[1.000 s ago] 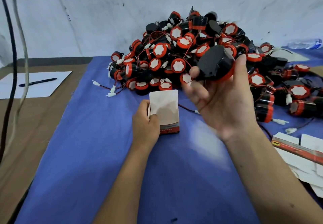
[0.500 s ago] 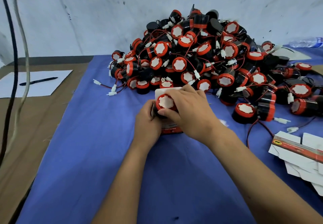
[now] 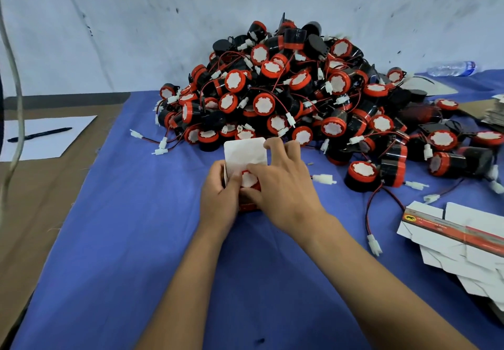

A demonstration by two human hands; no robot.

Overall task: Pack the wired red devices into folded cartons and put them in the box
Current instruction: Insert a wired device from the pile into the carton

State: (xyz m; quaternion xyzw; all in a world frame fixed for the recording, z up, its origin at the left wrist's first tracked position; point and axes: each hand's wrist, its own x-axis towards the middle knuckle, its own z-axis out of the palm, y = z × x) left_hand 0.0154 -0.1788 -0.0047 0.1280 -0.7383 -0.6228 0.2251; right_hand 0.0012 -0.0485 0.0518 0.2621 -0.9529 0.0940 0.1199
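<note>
Head view looks down on a table covered with a blue cloth [image 3: 114, 240]. In the middle of it the person holds a small white carton [image 3: 244, 151] with both hands. The left hand [image 3: 221, 201] is closed around the left side of the carton, thumb on the front near the opening. The right hand [image 3: 283, 188] lies over the carton from the right, fingers bent, and its fingertips press on a red device [image 3: 248, 179] that sits in the mouth of the carton — only the red ring and the white face of it show between the two hands. The carton's white flap stands up behind the device, and a strip of red print shows at its lower end under the hands.

Behind the hands there is a big pile of devices [image 3: 294, 87], black bodies with red caps and white faces, with thin red and black wires and white plugs tangled among them. The pile leans against a white wall [image 3: 136, 22]. Some devices lie loose to the right of the hands, near but not touching them.

At the right edge lies a stack of flat cartons [image 3: 458, 243], white with a red band — not folded. At the far right a plastic bottle [image 3: 452, 68] lies on its side. On the left, on the brown table surface, a sheet of paper [image 3: 51, 142] carries a black pen [image 3: 41, 134]. A grey cable [image 3: 12, 98] hangs down at the left edge. I cannot see any box for the packed cartons.
</note>
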